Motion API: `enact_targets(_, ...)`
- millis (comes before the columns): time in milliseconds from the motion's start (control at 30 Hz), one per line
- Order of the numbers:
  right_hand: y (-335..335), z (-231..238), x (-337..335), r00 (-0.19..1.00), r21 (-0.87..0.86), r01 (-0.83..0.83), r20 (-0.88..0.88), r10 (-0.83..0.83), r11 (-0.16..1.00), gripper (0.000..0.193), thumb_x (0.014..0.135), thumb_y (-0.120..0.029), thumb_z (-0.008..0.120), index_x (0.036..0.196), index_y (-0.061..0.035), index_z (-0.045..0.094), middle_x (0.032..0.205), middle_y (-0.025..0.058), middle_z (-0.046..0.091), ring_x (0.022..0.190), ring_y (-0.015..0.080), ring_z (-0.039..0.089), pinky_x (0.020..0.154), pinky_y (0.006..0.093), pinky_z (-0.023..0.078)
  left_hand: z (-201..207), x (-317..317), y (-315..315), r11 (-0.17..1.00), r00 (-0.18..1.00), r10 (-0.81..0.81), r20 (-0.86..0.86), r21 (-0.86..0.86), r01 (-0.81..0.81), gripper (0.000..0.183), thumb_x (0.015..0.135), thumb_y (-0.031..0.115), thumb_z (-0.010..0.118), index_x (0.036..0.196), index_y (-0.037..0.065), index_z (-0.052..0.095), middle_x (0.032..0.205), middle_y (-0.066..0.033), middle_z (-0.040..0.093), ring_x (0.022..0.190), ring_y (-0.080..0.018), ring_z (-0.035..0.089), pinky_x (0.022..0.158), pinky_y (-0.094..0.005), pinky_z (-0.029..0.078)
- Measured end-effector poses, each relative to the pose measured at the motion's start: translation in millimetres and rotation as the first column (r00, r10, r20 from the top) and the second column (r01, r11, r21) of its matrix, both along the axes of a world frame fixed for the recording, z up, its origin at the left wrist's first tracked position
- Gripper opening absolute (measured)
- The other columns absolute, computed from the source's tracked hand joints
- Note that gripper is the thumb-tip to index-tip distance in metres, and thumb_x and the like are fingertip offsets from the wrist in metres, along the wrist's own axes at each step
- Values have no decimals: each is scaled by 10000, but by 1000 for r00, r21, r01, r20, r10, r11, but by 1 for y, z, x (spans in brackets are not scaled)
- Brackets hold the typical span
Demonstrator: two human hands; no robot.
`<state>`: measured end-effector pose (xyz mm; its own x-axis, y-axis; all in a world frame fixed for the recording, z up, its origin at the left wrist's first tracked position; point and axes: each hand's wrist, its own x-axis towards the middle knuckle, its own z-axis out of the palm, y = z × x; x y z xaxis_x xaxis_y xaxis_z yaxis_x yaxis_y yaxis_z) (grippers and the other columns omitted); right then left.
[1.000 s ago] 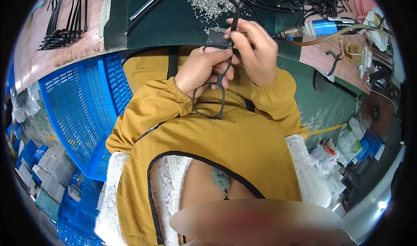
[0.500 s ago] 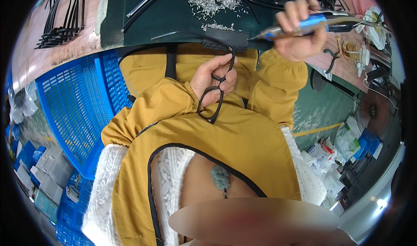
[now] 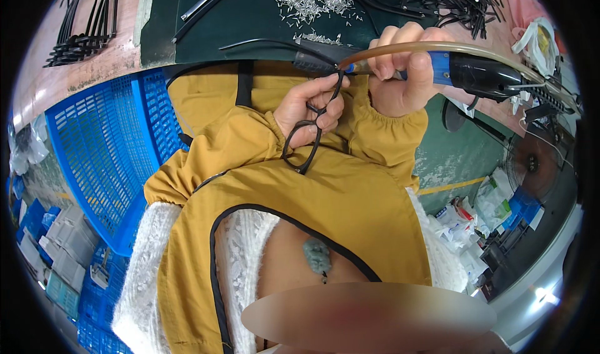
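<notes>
A black eyeglass frame [image 3: 317, 138] hangs from my left hand [image 3: 306, 107], its rims pointing down toward my lap and fingers closed round the bridge area. From the frame's upper corner, a thin black temple arm [image 3: 262, 40] stretches left over a dark block [image 3: 310, 60] at the table edge. My right hand [image 3: 403, 72] is wrapped round a blue and black powered screwdriver [image 3: 442, 69], held nearly level. Its tip meets the corner where temple and frame join; whether it sits in a screw is too small to tell. An amber tube [image 3: 462, 45] arches over the tool.
Small silver screws or pins [image 3: 312, 2] lie heaped on the dark green mat [image 3: 206, 47]. Black temple arms [image 3: 472, 7] are piled at the far right, and more black parts [image 3: 94, 22] stand in a row at the left. A blue plastic basket [image 3: 94, 147] is below the table's left side.
My right hand has come down and left with the screwdriver, bringing its tip to the frame's corner. The tool has turned, and its tube now shows in front. My left hand stays nearly still.
</notes>
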<state>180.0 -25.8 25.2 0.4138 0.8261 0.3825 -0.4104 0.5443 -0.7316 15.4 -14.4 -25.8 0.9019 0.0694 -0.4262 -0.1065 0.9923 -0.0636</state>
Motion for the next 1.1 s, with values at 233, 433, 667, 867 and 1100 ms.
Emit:
enact_targets(233,1,6,3,996,-58,-91,-22,90,994,232,918,16,644,1086,-80,516,801,86,575,552,132,492,484,273,392,-3,-1,2,999,998,9,67,37,-12,252,1116,340,437,1142,131,575,612,20,518,430,-77,376,421,-242,287)
enact_targets(433,0,4,2,997,24,-54,-46,55,998,224,937,66,594,1107,-63,526,768,87,557,535,130,467,482,272,395,-7,-2,-1,997,999,5,36,73,-8,249,1114,336,438,1139,127,570,635,17,550,433,-80,414,417,-243,306)
enact_targets(667,2,2,5,998,53,-61,-12,62,997,152,953,-18,631,1027,-55,504,761,77,555,539,127,475,474,262,398,-8,-4,6,990,995,-71,63,128,63,250,1098,363,473,1114,140,585,632,17,549,436,-86,417,416,-244,311)
enact_targets(867,19,15,2,933,-115,270,-215,-289,956,55,937,-65,571,975,-33,548,674,77,538,497,138,483,424,275,371,8,-3,6,979,995,-67,-78,187,81,261,1095,361,489,1154,141,615,620,9,527,443,-97,401,432,-248,319)
enact_targets(1100,7,21,-7,990,62,-58,-128,66,996,220,928,-49,648,1117,-19,540,772,78,569,522,130,512,445,260,380,-3,-2,5,991,999,-17,36,133,12,258,1092,360,497,1173,143,610,649,-7,552,453,-112,427,445,-262,339)
